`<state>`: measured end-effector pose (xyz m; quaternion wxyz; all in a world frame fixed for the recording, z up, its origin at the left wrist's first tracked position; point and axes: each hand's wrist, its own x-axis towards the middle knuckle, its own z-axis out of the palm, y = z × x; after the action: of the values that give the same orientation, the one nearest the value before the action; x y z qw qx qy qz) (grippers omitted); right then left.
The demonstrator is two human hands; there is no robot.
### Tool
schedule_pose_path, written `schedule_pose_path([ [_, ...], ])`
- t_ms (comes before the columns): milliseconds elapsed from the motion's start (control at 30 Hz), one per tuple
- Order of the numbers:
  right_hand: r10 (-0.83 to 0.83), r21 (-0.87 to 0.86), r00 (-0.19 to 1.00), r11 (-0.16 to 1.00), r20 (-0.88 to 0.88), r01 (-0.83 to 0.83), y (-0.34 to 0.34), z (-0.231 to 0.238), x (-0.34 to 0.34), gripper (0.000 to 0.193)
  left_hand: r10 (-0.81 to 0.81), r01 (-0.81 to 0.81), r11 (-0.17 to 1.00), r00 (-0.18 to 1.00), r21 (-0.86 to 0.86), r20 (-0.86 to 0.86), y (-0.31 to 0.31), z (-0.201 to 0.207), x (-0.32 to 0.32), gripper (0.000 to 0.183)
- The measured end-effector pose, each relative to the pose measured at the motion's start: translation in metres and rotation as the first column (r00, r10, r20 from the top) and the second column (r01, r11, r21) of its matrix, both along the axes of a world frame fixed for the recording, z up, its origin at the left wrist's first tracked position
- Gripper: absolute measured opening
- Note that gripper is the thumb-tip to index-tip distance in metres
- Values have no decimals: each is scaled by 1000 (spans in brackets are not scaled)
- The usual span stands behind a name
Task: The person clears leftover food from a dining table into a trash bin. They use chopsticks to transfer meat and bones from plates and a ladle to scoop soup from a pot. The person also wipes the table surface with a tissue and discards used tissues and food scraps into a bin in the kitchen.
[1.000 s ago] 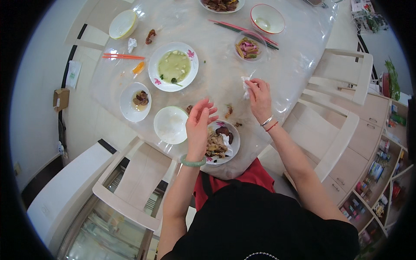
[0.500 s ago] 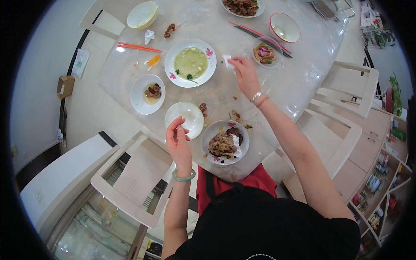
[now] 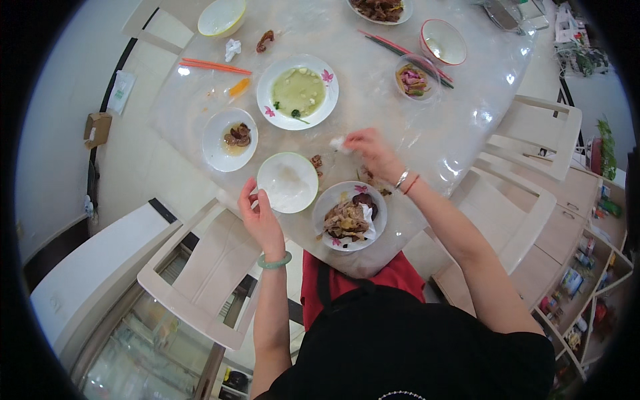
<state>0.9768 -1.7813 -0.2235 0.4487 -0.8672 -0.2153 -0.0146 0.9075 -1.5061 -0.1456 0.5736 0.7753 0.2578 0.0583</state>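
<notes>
A crumpled white tissue (image 3: 339,144) is pinched in the fingers of my right hand (image 3: 375,155), slightly blurred, over the table's middle. My left hand (image 3: 262,223) is beside the near left rim of a white bowl with a green edge (image 3: 288,183). Its fingers are bent but apart, with nothing in them; whether they touch the rim I cannot tell. Right of that bowl, a plate of food scraps (image 3: 348,217) carries another piece of tissue. Brown scraps (image 3: 365,175) lie by my right hand, and more scraps (image 3: 316,163) sit beside the bowl.
Farther off stand a plate of greenish soup (image 3: 298,92), a small bowl with brown pieces (image 3: 229,140), a bowl of pink and green food (image 3: 413,81) and a red-rimmed bowl (image 3: 443,43). Orange chopsticks (image 3: 215,67) lie at left. Chairs (image 3: 517,213) flank the table.
My right hand has come nearer to me with the tissue. My left hand has moved left and down, from in front of the green-edged bowl to beside its rim.
</notes>
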Motion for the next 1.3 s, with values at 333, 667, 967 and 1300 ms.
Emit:
schedule_pose_path([
  [333, -158, -100, 987, 983, -40, 154, 3, 1, -19, 35, -98, 73, 972, 990, -225, -103, 13, -30, -11, 43],
  [667, -405, -128, 908, 900, 106, 416, -36, -6, 12, 33, -70, 25, 919, 992, -394, -102, -10, 0, 5, 45],
  [967, -298, -38, 954, 954, -13, 297, -35, 3, -50, 34, -264, 203, 811, 964, -549, -34, -110, -3, 70, 44],
  [1300, -420, -189, 900, 881, 115, 435, -62, -2, -59, 36, -386, 258, 779, 916, -572, -112, -156, -32, 90, 46],
])
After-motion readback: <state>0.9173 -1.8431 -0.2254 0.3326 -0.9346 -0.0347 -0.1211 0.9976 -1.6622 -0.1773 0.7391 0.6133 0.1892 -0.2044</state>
